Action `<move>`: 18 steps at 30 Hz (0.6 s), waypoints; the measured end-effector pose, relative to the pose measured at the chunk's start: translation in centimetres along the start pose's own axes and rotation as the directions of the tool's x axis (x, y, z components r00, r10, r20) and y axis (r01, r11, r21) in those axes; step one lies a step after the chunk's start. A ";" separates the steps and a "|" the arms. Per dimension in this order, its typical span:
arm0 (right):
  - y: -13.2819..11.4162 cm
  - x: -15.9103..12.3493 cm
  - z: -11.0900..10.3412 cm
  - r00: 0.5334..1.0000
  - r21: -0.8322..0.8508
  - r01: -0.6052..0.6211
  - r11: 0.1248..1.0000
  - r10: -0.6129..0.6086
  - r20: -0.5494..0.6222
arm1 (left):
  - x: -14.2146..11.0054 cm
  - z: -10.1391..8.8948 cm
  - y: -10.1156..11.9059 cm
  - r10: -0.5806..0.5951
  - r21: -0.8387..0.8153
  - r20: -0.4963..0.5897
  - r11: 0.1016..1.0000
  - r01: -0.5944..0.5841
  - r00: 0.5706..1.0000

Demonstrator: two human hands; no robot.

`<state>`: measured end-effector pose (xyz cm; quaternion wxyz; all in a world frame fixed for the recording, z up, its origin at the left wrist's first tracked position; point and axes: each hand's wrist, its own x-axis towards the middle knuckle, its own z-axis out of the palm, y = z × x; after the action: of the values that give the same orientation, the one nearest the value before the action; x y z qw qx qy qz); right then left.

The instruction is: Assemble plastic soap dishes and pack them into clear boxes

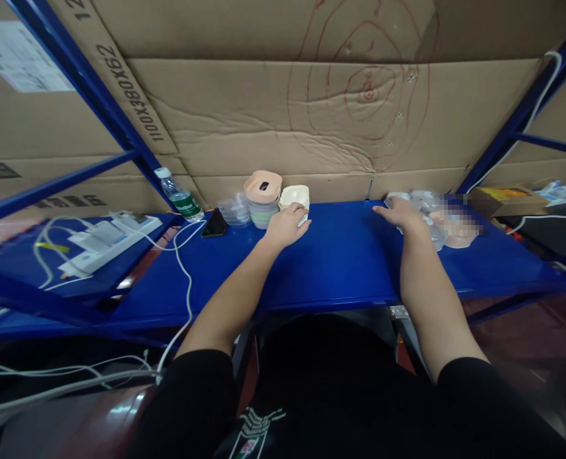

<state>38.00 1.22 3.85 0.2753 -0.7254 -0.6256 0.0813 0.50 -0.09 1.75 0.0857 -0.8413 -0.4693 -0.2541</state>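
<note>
My left hand [287, 227] is closed around the near side of a cream square plastic container [294, 193], which stands on the blue shelf. Just left of it rises a stack of plastic containers [260, 213] in pale grey and green, topped by a peach lid [262, 186] with a dark slot. Over on the right, my right hand [401, 214] is spread, thumb and fingers apart, beside clear plastic containers [424, 201]. Its palm side is hidden, and I cannot tell whether it touches them. A blurred peach-coloured item [457, 231] lies right of those.
Clear round containers [235, 210], a black phone [215, 223] and a water bottle [180, 196] stand at the back left. A white cable [187, 280] crosses the blue shelf [335, 268] near a power strip [111, 242]. Cardboard [245, 102] walls the back; an open box [512, 201] sits far right.
</note>
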 end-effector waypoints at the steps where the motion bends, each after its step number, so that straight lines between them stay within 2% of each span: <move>1: -0.1 -0.1 0.1 1.000 -0.018 -0.007 1.000 0.008 0.022 | 0.0 -0.1 0.0 0.009 -0.007 0.008 1.000 -0.009 1.000; 3: -0.9 -0.4 0.6 0.997 -0.038 0.027 0.999 -0.024 0.080 | -0.1 -0.1 0.1 0.041 -0.023 0.033 0.999 -0.040 0.999; 6: -3.2 -1.4 1.7 0.980 -0.026 0.148 0.989 -0.143 0.142 | -0.2 -0.1 0.3 0.099 -0.041 0.067 0.994 -0.096 0.993; 9: -5.5 -2.7 2.9 0.928 -0.046 0.316 0.948 -0.299 0.221 | -0.3 0.0 0.4 0.136 -0.042 0.067 0.990 -0.133 0.988; 12: -6.5 -3.3 3.6 0.872 -0.060 0.435 0.898 -0.404 0.278 | -0.4 0.1 0.3 0.148 -0.043 0.063 0.988 -0.145 0.987; 16: -5.9 -2.9 4.0 0.878 -0.153 0.394 0.906 -0.322 0.354 | -0.4 0.2 0.3 0.150 -0.053 0.086 0.988 -0.146 0.985; 18: -5.4 -2.5 4.1 0.864 -0.120 0.388 0.914 -0.316 0.393 | -0.4 0.2 0.4 0.157 -0.076 0.091 0.986 -0.151 0.983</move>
<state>30.90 0.40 2.56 0.0922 -0.5938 -0.7928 0.1013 0.74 -0.53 1.39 0.0533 -0.8888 -0.3974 -0.2218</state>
